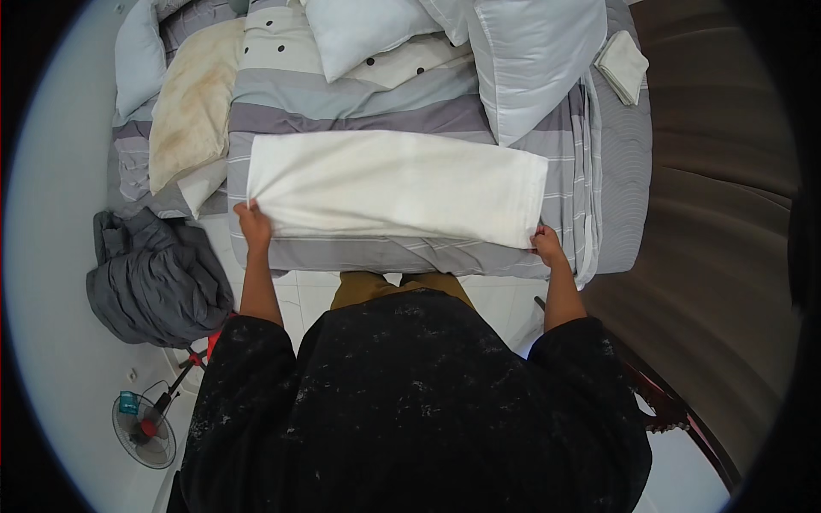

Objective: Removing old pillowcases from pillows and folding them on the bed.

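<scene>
In the head view, a folded white towel [398, 186] lies flat across the near edge of a bed [620, 171] made up with grey striped bedding, at 12 o'clock from the person's body. The left hand [254, 227] pinches the towel's near corner at 10 o'clock, fingers closed on the cloth. The right hand [547, 245] grips the opposite near corner at 2 o'clock, fingers likewise closed on it. A stained pillow [195, 98] lies at 11 o'clock, 2 white pillows [445, 38] at 12, a small folded cloth [623, 66] at 1. A dark grey bundle [154, 278] sits on the floor at 9, a small fan [143, 427] at 8.
</scene>
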`<state>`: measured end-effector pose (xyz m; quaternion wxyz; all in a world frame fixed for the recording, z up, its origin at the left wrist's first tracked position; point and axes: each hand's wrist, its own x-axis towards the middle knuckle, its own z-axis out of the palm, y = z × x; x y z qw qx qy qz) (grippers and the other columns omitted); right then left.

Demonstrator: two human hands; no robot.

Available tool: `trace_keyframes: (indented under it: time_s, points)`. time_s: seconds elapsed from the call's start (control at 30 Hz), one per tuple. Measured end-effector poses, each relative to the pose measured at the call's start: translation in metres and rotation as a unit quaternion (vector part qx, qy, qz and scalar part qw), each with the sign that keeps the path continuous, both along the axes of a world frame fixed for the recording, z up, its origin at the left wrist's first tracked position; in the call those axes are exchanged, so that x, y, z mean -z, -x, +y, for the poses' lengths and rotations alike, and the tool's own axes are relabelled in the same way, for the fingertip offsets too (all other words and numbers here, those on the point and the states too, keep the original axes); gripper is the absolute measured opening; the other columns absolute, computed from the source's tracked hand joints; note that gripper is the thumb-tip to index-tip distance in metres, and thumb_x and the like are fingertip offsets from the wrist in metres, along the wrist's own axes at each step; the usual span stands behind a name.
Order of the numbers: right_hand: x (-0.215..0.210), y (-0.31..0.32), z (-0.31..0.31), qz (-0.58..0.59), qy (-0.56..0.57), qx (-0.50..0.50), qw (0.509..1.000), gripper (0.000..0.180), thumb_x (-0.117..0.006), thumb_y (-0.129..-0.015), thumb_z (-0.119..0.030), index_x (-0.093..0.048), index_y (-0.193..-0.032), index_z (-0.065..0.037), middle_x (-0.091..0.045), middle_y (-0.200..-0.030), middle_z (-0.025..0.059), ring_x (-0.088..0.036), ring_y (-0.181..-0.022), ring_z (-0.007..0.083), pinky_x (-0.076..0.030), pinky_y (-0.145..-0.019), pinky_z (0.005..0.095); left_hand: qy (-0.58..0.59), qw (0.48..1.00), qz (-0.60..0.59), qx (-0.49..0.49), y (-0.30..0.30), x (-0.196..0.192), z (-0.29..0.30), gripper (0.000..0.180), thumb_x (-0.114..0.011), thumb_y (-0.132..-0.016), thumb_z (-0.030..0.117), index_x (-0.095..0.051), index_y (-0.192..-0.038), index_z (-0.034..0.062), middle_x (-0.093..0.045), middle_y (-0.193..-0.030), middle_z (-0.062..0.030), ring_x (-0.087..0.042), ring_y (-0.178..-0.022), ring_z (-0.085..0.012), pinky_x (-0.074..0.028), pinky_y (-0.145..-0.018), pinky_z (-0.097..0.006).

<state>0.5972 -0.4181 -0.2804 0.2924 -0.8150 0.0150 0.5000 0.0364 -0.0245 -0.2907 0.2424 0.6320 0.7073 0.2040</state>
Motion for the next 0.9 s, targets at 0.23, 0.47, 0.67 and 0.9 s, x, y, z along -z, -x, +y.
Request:
trace_keyframes:
  time_s: [0.23,0.47,0.67,0.9]
  points:
    - [-0.012,0.069,0.051,-0.505,0.146,-0.034,0.850,0.035,-0.061,-0.068,-0.004,-0.050,-0.101,-0.002,-0.054,-0.097,0.0150,-0.055,-0.088,0.0281,-0.045,-0.080,0.0382,0.034,0.996,-0.054,-0.065,0.087,0.041,-0.022,0.032,-0.052,-0.091,0.028,-0.042,-0.099,-0.0018,-0.054,-0.086,-0.0152,-0.054,-0.077,-0.0276,-0.043,-0.074,-0.037]
    - [-0.040,0.257,0.158,-0.301,-0.354,-0.325,0.824,0.035,-0.056,-0.074,-0.006,-0.050,-0.108,-0.005,-0.052,-0.106,0.0141,-0.050,-0.099,0.0308,-0.040,-0.087,0.0398,0.057,0.993,0.038,-0.091,0.081,0.043,-0.044,0.058,-0.074,-0.071,0.042,-0.051,-0.098,-0.0037,-0.051,-0.097,-0.0163,-0.051,-0.086,-0.0274,-0.043,-0.082,-0.036]
    - [-0.026,0.292,0.204,-0.174,-0.116,-0.555,0.805,0.037,-0.066,-0.069,-0.025,-0.057,-0.102,-0.011,-0.052,-0.105,0.0121,-0.052,-0.101,0.0275,-0.042,-0.085,0.0415,0.195,0.920,-0.193,-0.279,0.075,0.021,-0.059,0.048,-0.074,-0.073,0.034,-0.052,-0.100,0.0017,-0.056,-0.092,-0.0101,-0.054,-0.074,-0.0202,-0.047,-0.055,-0.034]
    - [-0.028,0.279,0.234,-0.075,-0.286,-0.280,0.914,0.040,-0.067,-0.078,-0.024,-0.052,-0.109,-0.003,-0.060,-0.100,0.0092,-0.060,-0.085,0.0217,-0.048,-0.076,0.0293,0.107,0.918,-0.344,-0.167,0.067,-0.006,-0.054,0.015,-0.064,-0.079,0.014,-0.053,-0.086,0.0060,-0.056,-0.079,-0.0028,-0.052,-0.070,-0.0135,-0.044,-0.057,-0.033]
